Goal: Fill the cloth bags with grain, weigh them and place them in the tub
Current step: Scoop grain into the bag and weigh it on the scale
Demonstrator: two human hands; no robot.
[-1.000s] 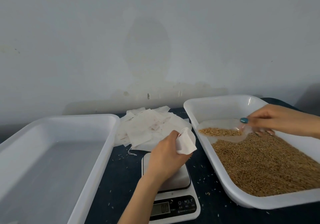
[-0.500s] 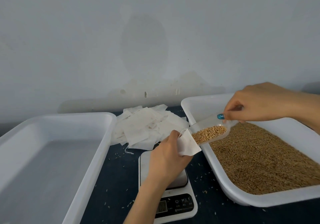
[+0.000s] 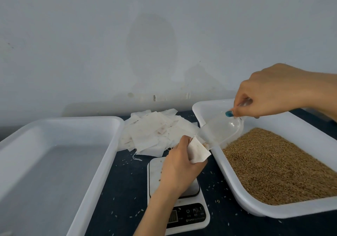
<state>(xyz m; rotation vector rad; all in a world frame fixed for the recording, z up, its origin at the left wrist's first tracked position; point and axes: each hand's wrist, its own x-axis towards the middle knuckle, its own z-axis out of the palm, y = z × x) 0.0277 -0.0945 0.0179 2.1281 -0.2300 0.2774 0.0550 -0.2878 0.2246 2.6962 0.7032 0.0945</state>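
Cloth bags (image 3: 155, 133), dark table (image 3: 125, 186), grey wall (image 3: 109, 44)

Views: one, worn on the head.
Facing: forward and down, toward a pale grey wall (image 3: 91, 35) behind a dark blue tabletop (image 3: 127, 190).
Range: close; a white digital kitchen scale (image 3: 184, 219) is seen at bottom centre.
Framing: a shallow white plastic tub (image 3: 73, 121) is cut off at left, a white plastic tray of brown grain (image 3: 206, 111) at right.

Stained pale wall (image 3: 145, 44), dark tabletop (image 3: 125, 190)
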